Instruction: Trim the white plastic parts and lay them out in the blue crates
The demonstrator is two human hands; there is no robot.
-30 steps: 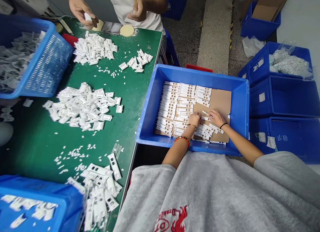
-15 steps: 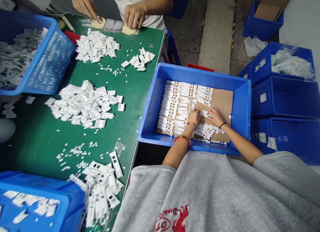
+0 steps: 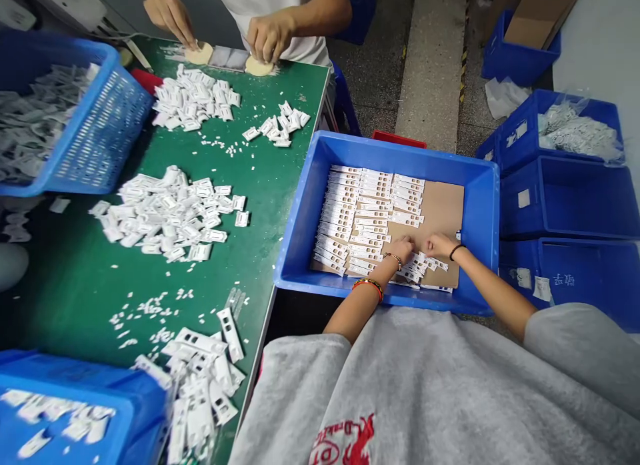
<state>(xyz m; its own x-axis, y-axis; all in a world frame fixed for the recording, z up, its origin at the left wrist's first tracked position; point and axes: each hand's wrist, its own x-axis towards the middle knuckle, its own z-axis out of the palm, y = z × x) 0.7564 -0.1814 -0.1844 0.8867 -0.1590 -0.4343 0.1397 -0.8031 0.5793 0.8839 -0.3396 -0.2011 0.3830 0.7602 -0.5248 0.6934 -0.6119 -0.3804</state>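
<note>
A blue bin (image 3: 320, 205) holds columns of flat white plastic strips (image 3: 337, 205) with small windows, lying on brown cardboard (image 3: 443, 201). My left hand (image 3: 404, 248) is at a loose heap of strips (image 3: 417, 268) near the bin's front wall, its fingers curled down; what they grip, if anything, is too small to tell. Close by on the right, my right hand (image 3: 439, 245) is over the same heap with fingers pressed together, and its fingertips are partly hidden. One strip (image 3: 407, 218) lies at the lower end of the third column.
The green table (image 3: 270, 165) at the left bears piles of white parts (image 3: 170, 211) and a blue basket (image 3: 105, 125). Across it, a person's hands work at round yellowish pads (image 3: 259, 66). Blue bins (image 3: 590, 198) stack at the right.
Both my hands have moved down from the third column to the loose heap. The strip held between them now lies in the column, let go.
</note>
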